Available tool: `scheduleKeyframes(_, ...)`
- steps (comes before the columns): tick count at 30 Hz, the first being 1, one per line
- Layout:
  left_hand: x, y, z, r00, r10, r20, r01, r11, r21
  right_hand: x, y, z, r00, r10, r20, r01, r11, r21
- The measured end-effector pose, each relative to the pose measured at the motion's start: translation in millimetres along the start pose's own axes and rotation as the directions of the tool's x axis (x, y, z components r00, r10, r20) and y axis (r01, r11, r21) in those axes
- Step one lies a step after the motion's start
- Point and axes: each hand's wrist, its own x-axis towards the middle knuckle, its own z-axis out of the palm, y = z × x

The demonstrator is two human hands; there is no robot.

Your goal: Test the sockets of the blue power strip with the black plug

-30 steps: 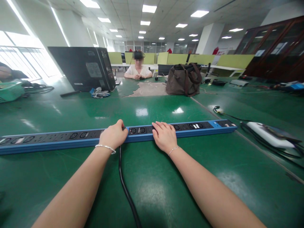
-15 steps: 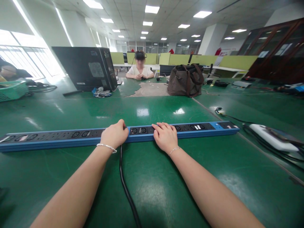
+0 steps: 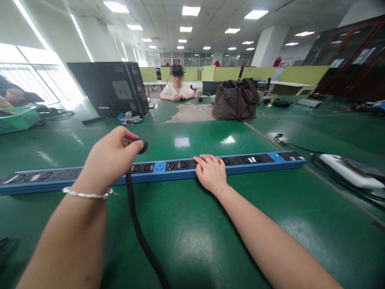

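A long blue power strip (image 3: 180,175) with black socket panels lies across the green table in front of me. My left hand (image 3: 112,154) is raised just above its left half, pinching a black plug (image 3: 144,147) whose prongs I cannot make out. From that plug a thick black cable (image 3: 138,228) runs down toward me. A blue socket panel (image 3: 160,166) shows to the right of the plug. Over the strip's right half, my right hand (image 3: 211,172) holds it from above, with fingers across the top and nothing else visible in them.
Beyond the strip stand a black computer case (image 3: 105,88) and a brown bag (image 3: 234,100); gloves (image 3: 130,118) lie near the case. A green basket (image 3: 18,120) is at left. A white device (image 3: 349,170) with cables lies at right. Another person (image 3: 177,90) sits across the table.
My left hand has lifted the plug off the strip and moved left and upward, uncovering the blue socket panel. The cable came along. My right hand stays on the strip.
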Motion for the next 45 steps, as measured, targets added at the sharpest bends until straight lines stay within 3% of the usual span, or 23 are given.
scheduleKeyframes(3, 5.7, -17.2, -17.1, 0.998, -0.044, 0.038, 0.043, 0.998, 0.047, -0.1, 0.0, -0.4, 1.000, 0.003, -0.004, -0.003, 1.000, -0.004)
scheduleKeyframes(7, 20.1, -41.4, -14.2, 0.991, -0.107, 0.084, 0.097, 0.989, 0.112, 0.6, 0.7, 0.3, 1.000, -0.003, 0.001, 0.003, 1.000, -0.024)
scheduleKeyframes(11, 29.0, -52.6, -9.7, 0.984, -0.143, 0.107, 0.127, 0.981, 0.145, 0.9, 1.6, 1.5, 1.000, -0.008, -0.003, 0.008, 1.000, -0.020)
scheduleKeyframes(17, 39.5, -80.5, 1.5, 0.955, -0.050, 0.294, -0.018, 0.974, 0.225, 0.7, 2.0, 1.1, 1.000, -0.007, -0.004, 0.007, 1.000, -0.020)
scheduleKeyframes(21, 44.9, -97.5, 13.6, 0.934, -0.054, 0.353, -0.054, 0.955, 0.291, 1.2, 2.2, 0.9, 1.000, -0.014, 0.001, 0.014, 0.999, -0.036)
scheduleKeyframes(45, 48.5, -109.5, 31.4, 0.901, -0.032, 0.433, -0.104, 0.952, 0.287, 1.0, 0.6, 0.6, 1.000, -0.012, -0.015, 0.011, 1.000, -0.016)
